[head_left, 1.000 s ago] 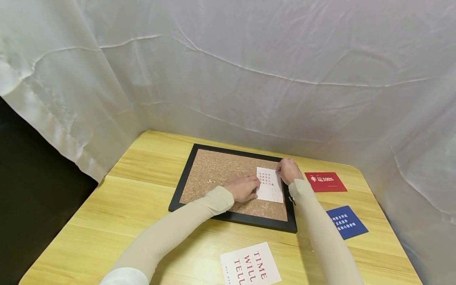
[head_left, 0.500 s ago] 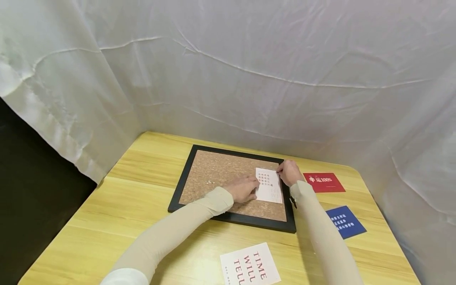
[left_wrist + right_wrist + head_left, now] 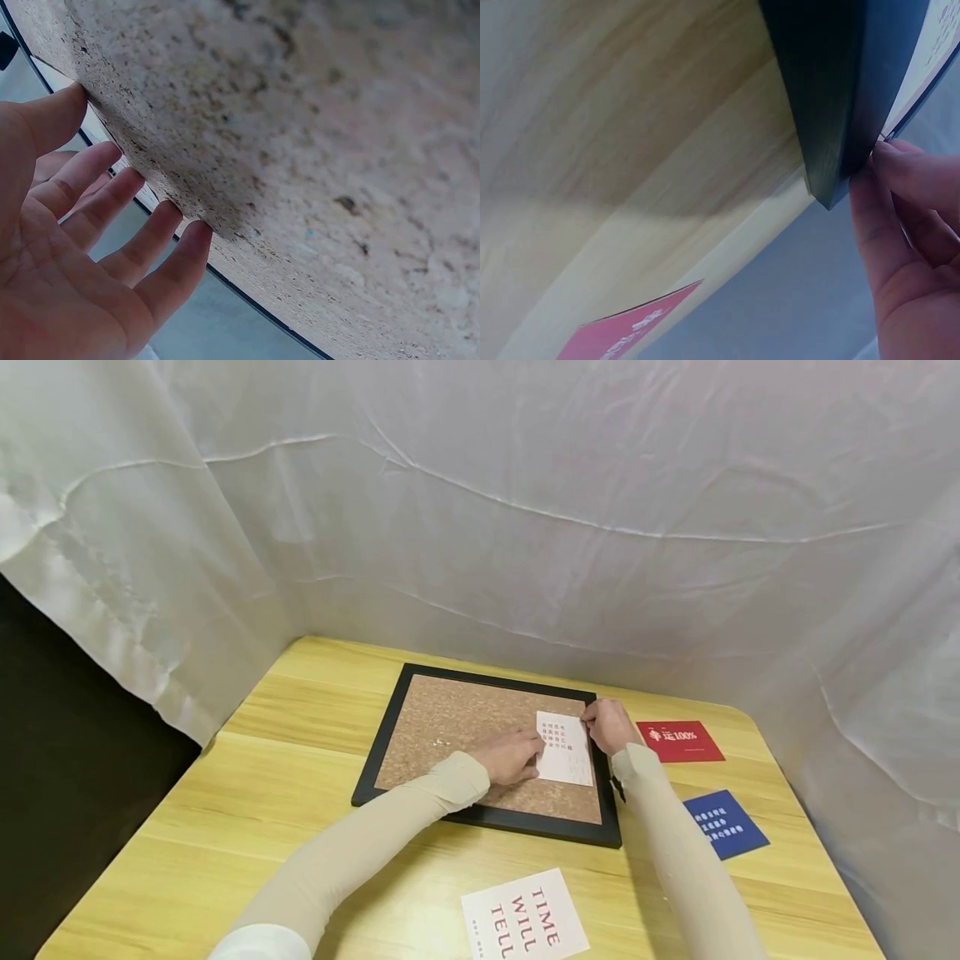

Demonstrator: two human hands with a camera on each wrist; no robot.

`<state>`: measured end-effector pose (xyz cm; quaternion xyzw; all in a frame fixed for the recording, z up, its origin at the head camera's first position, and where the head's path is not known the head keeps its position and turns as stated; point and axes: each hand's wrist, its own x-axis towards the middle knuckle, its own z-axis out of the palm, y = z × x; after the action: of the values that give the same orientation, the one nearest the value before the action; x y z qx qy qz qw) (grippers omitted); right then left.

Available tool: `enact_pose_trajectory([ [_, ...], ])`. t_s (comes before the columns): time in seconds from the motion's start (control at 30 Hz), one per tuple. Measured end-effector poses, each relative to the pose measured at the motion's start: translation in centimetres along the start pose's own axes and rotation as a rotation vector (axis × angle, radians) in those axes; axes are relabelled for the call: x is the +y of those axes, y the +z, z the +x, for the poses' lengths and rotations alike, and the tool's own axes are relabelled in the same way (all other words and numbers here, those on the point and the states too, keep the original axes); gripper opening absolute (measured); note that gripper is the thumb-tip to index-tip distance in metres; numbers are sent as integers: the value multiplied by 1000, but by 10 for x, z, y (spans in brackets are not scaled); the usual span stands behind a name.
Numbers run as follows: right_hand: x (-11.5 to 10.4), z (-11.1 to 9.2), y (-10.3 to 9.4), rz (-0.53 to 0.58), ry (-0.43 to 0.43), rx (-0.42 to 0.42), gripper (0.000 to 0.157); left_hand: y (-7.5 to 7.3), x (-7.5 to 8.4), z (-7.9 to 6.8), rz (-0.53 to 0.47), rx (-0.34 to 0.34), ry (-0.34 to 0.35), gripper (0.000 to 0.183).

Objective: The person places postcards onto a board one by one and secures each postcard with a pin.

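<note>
White card [image 3: 566,767] lies on the cork board [image 3: 457,714] before us; our left hand [image 3: 510,758] touches its left edge, fingers apart, while our right hand [image 3: 609,725] pinches its far right corner.

A white card [image 3: 564,767] is laid flat on the right part of a cork board [image 3: 457,710], with short lines of reddish characters printed across its upper half (fainter marks can be seen lower down). Its left edge is touched by the left hand [image 3: 512,756]; its upper right corner is pinched by the right hand [image 3: 611,725]. The board is framed in black.
</note>
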<state>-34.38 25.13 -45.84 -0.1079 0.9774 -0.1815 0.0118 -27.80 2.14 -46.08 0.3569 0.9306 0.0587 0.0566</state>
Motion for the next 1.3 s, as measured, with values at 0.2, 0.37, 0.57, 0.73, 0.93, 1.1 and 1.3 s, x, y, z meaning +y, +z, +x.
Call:
enact_pose_trajectory([
  [0.2,-5,1,-2,-7,65,-56,26,0,-1,0,9,0,1,30],
  [0.37,-6,1,-3,-22,62,-74,27,1,-2,1,-8,1,1,31],
  [0.57,-7,2,-2,-37,53,-74,27,0,-2,0,1,9,9,31],
  [0.73,-6,1,-1,-43,42,-67,26,0,-2,0,7,10,9,30],
  [0.93,-5,1,1,-39,35,-63,26,1,-2,0,8,9,8,31],
  [1.1,-6,0,1,-48,36,-63,25,0,-1,-1,5,4,4,31],
  [1.3,-6,1,1,-58,37,-70,25,0,0,-1,5,1,1,30],
])
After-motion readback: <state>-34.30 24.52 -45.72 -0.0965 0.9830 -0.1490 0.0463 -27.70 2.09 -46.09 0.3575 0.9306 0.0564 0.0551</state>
